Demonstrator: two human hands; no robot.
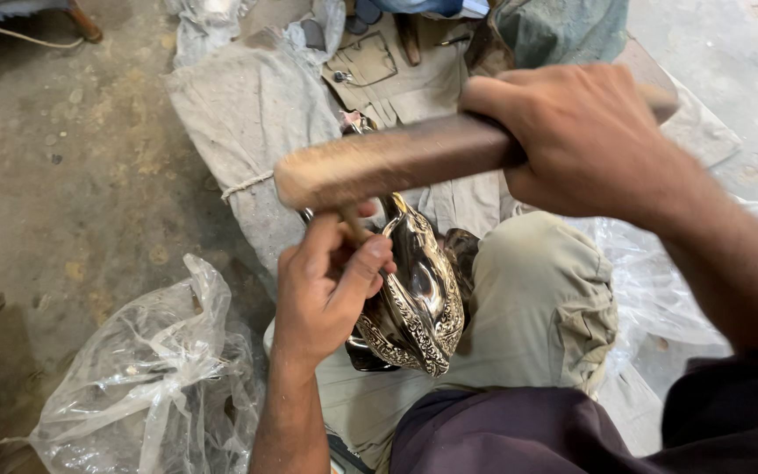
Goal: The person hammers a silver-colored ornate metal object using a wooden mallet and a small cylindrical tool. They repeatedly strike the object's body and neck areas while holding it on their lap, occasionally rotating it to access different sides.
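Right hand [585,140] fills the near side of the view, fist wrapped tight round the handle of a wooden mallet [388,162], whose blurred head hangs just above the metal piece [418,303]. Left hand [331,285] sits against that piece's left side, fingers curled and thumb pressed in, pinching a thin punch [353,224] upright between mallet head and metal.

Metal piece itself: shiny, curved, resting tilted against the person's knee [541,298]. A band of raised pattern already runs along its lower rim; the smooth dome above shows none, so I'd judge the chasing partly done, with more surface left to work. How much of the hidden far side is finished, I cannot tell.

Count: one mallet, one punch, one metal piece, two hands. Left of the metal piece lies one crumpled clear plastic bag [146,386]; more plastic sheet [660,281] sits to its right. Beyond it, grey cloth [252,114] spreads over the floor.
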